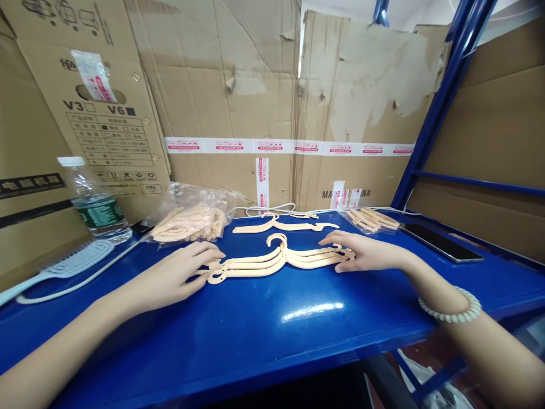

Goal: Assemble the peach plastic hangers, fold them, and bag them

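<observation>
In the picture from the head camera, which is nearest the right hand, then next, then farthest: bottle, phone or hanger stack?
1. Hanger stack: right end touching the right hand.
2. Phone: right side.
3. Bottle: far left.

Hands [183, 271] [370, 251] hold stacked hangers [284, 255] — one each end

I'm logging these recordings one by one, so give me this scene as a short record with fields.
Surface: glossy blue table
Left hand: fingers and thumb around the left ends of stacked beige hangers
Right hand: likewise around their right ends; beaded bracelet on the wrist
Behind stack: a single hanger, lying flat
Left side: bottle, hairbrush, plastic bag of beige pieces
Right side: smaller bag of beige pieces, phone with dark screen
Backdrop: taped cardboard
</observation>
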Tool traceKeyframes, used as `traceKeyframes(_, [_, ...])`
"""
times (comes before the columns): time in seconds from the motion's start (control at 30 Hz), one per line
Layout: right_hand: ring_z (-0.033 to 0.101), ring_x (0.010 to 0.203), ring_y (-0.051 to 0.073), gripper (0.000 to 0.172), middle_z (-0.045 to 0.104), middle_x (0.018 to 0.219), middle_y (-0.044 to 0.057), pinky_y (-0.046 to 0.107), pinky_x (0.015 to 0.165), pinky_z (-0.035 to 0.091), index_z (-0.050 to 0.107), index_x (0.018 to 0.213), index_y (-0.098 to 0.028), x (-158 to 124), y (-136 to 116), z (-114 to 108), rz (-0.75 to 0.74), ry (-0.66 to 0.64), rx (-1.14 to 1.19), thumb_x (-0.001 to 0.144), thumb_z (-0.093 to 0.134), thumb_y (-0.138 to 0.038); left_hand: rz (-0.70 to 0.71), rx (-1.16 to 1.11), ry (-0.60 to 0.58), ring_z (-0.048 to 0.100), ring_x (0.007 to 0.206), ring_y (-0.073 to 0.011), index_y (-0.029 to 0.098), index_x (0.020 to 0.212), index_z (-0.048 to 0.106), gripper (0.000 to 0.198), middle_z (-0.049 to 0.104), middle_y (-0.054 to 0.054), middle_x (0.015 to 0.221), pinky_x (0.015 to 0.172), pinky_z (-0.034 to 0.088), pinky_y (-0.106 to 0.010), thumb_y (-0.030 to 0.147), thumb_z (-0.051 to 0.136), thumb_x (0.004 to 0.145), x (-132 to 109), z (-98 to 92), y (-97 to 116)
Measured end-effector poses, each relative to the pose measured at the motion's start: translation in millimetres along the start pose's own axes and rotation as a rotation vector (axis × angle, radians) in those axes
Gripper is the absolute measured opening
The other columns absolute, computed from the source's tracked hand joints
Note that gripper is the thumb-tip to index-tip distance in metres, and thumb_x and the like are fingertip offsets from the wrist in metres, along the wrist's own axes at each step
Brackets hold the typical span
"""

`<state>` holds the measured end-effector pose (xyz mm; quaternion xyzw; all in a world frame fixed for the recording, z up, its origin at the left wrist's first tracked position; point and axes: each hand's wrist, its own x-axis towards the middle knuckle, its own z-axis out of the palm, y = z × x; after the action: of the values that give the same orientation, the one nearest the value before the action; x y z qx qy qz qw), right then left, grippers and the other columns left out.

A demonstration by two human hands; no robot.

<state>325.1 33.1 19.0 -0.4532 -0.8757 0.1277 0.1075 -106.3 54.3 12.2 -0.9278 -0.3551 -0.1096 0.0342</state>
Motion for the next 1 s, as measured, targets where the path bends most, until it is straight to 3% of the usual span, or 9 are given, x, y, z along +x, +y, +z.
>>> traceKeyframes(0.23, [0.05,0.122,0.03,0.064,0.056,0.131,0.011,0.044,0.106,0.038,0.058,0.128,-0.021,-10.7,31.7,-19.9,0.099,-0.052,-0.013,0.075,0.067,-0.055,-0.061,-0.065,-0.072,0.056,0.119,-0.0251,0.026,0.126,0.058,0.041,0.061,-0.004,0.13,0.103,0.043,-0.032,0.044,0.048,0.091,-7.4,-5.1,-25.0])
traceKeyframes(0.4, [0.052,0.12,0.028,0.061,0.056,0.13,0.011,0.042,0.105,0.039,0.059,0.128,-0.021,-5.0,33.5,-14.3,0.008,-0.066,0.038,0.077,0.067,-0.054,-0.086,-0.152,-0.159,0.057,0.115,-0.0241,0.025,0.123,0.061,0.037,0.063,-0.002,0.125,0.1,0.044,-0.03,0.043,0.046,0.094,-6.2,-9.5,-26.7])
traceKeyframes(0.5, [0.054,0.117,0.028,0.057,0.058,0.127,0.01,0.042,0.103,0.04,0.063,0.125,-0.023,-2.5,35.1,-11.7,-0.022,-0.075,0.048,0.077,0.068,-0.053,-0.072,-0.194,-0.15,0.06,0.109,-0.0239,0.025,0.117,0.064,0.035,0.065,-0.005,0.119,0.096,0.046,-0.03,0.045,0.049,0.092,-3.4,-10.3,-26.6])
traceKeyframes(0.77, [0.061,0.106,0.028,0.052,0.06,0.121,0.011,0.042,0.094,0.046,0.071,0.116,-0.023,-0.5,39.3,-10.9,0.071,-0.057,0.045,0.078,0.063,-0.059,-0.094,-0.201,-0.111,0.063,0.093,-0.0225,0.022,0.102,0.068,0.033,0.07,-0.007,0.103,0.083,0.05,-0.029,0.046,0.048,0.091,-0.6,-10.6,-24.7])
traceKeyframes(1.0, [0.059,0.109,0.031,0.055,0.059,0.124,0.011,0.043,0.095,0.046,0.072,0.114,-0.024,-1.3,43.0,-12.9,0.093,-0.062,0.067,0.072,0.069,-0.059,-0.144,-0.167,-0.084,0.064,0.077,-0.0212,0.02,0.09,0.069,0.032,0.07,-0.006,0.088,0.069,0.051,-0.029,0.044,0.048,0.088,0.3,-6.4,-31.5])
